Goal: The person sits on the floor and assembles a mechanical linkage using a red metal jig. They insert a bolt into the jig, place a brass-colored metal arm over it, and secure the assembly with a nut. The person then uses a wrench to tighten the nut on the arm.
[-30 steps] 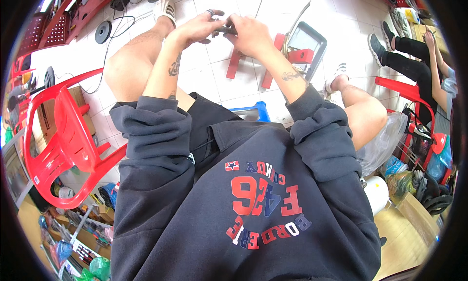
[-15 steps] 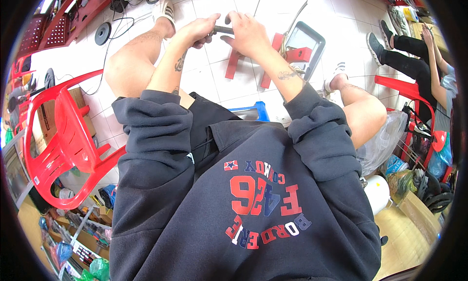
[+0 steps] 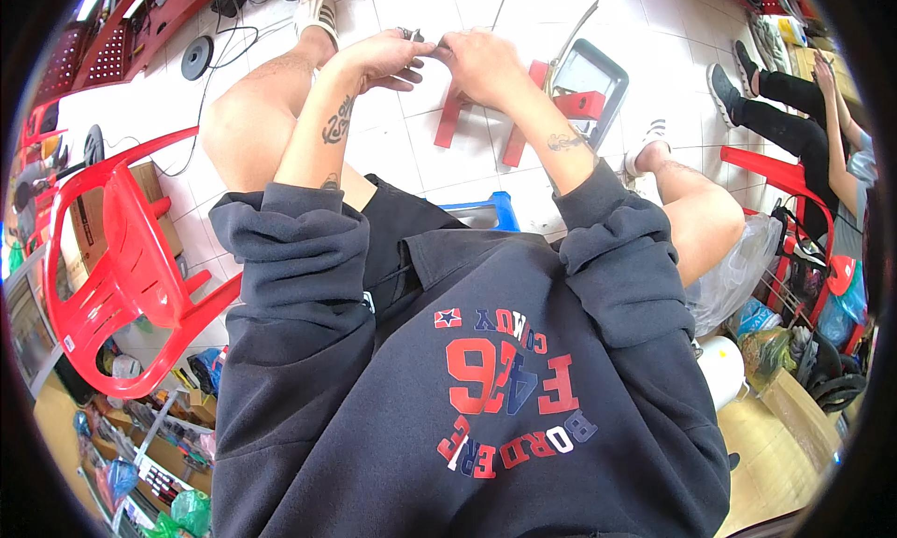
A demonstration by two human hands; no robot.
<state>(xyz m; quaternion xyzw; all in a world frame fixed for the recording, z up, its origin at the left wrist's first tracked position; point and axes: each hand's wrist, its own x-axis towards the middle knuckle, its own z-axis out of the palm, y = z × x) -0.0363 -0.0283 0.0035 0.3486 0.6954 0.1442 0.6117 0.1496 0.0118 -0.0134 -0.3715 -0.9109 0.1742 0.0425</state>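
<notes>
Both hands meet in front of me over the tiled floor, with my left hand point(image 3: 381, 58) and right hand point(image 3: 486, 66) nearly touching at the fingertips. A small dark metal part point(image 3: 409, 35) sits at the thumb and forefinger of the left hand, whose other fingers curl loosely beneath. My right hand is closed, its back toward me. The dark tip of a bar point(image 3: 443, 44) shows at its thumb side, and the rest of that bar is hidden by the fingers.
Below the right hand stands a red metal frame point(image 3: 513, 142) beside a grey tray point(image 3: 617, 76). A blue stool edge point(image 3: 505, 211) lies between my knees. At left are a red plastic chair point(image 3: 126, 248) and a black disc point(image 3: 197, 59). Another person's legs point(image 3: 780, 94) are at right.
The dark bar that spanned the gap between my hands is now mostly covered by my right hand. The left hand has turned, and a small metal part shows at its top.
</notes>
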